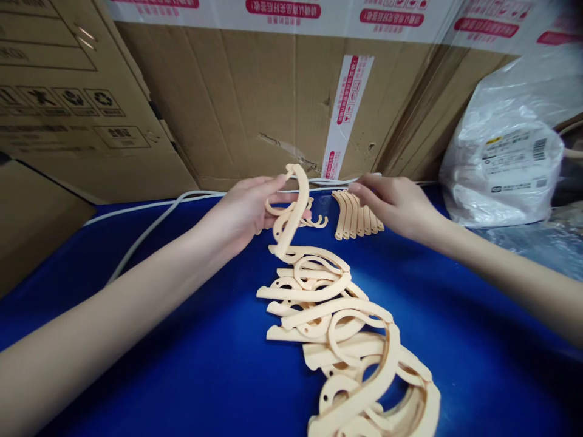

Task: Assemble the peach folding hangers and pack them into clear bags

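My left hand [255, 209] grips a beige plastic folding hanger [294, 212], held tilted above the blue tabletop, its curved arm and looped hook showing. My right hand [392, 200] rests at the far end of a neat row of curved beige hanger arms [357, 215]. Its fingers are bent together there, and what lies between them is hidden. Behind the left hand, several small beige hooks [320, 221] lie on the table, partly covered. A long overlapping pile of beige folding hangers [337, 328] runs from below the left hand toward me.
The blue tabletop [191, 340] ends at a large cardboard box [255, 109]. Another carton [68, 91] stands at the left. White cables [168, 209] run along the back and left. A clear plastic bag [505, 152] with a label sits at the right.
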The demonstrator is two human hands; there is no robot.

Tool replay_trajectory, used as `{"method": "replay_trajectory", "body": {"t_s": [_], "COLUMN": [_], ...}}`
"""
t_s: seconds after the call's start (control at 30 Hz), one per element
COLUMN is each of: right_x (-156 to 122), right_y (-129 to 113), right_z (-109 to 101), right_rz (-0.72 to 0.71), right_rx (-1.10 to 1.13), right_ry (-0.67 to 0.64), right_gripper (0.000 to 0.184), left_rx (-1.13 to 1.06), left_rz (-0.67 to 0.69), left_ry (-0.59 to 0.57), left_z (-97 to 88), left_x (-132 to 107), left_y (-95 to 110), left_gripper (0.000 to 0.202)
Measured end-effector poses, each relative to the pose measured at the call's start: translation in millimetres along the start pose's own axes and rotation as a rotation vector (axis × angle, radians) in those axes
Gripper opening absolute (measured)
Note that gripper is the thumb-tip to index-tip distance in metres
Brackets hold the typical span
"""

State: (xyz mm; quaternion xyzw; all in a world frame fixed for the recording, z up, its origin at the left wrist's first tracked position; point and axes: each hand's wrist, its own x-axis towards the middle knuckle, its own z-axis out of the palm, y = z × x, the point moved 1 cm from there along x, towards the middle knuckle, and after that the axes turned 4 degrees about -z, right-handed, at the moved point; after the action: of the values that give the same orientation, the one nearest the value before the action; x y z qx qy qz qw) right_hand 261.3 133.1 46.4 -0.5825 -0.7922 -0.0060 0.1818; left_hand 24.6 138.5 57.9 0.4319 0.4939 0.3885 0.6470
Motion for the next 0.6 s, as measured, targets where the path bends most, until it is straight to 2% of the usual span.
{"method": "replay_trajectory", "body": {"t_s": [0.07, 0.1, 0.17, 0.23, 0.33, 0.5, 0.6], "right_x": [1, 3, 7, 11, 13, 11, 12], "right_y": [-23, -32, -42, -41, -32, -24, -27], "right_z": [-4, -6, -8, -12, -19, -36, -43], "right_rz": [-0.094, -0.104, -0.064, -0.007, -0.022, -0.223, -0.276], "right_rx": [0.376, 0.524, 0.705, 0.762, 0.699, 0.269, 0.077], "right_ry": [-0.079, -0.112, -0.159, -0.136, -0.021, 0.23, 0.245], "right_gripper": [0.055, 0.054, 0.043, 0.028, 0.017, 0.024, 0.027], "left_rx": [-0.048, -0.048, -0.03, 0.025, 0.2, 0.417, 0.565], "left_rz": [0.027, 0.048, 0.107, 0.187, 0.279, 0.402, 0.581], "left_ry": [-0.009, -0.03, -0.076, -0.082, -0.013, 0.01, -0.023], "left_z": [10.6, 15.2, 20.2, 18.4, 8.6, 2.6, 5.5], "left_x": [1, 1, -2, -7, -13, -17, -18], "left_y": [1, 1, 4, 7, 12, 17, 19], "left_gripper": [0.022, 0.024, 0.026, 0.025, 0.024, 0.026, 0.034]}}
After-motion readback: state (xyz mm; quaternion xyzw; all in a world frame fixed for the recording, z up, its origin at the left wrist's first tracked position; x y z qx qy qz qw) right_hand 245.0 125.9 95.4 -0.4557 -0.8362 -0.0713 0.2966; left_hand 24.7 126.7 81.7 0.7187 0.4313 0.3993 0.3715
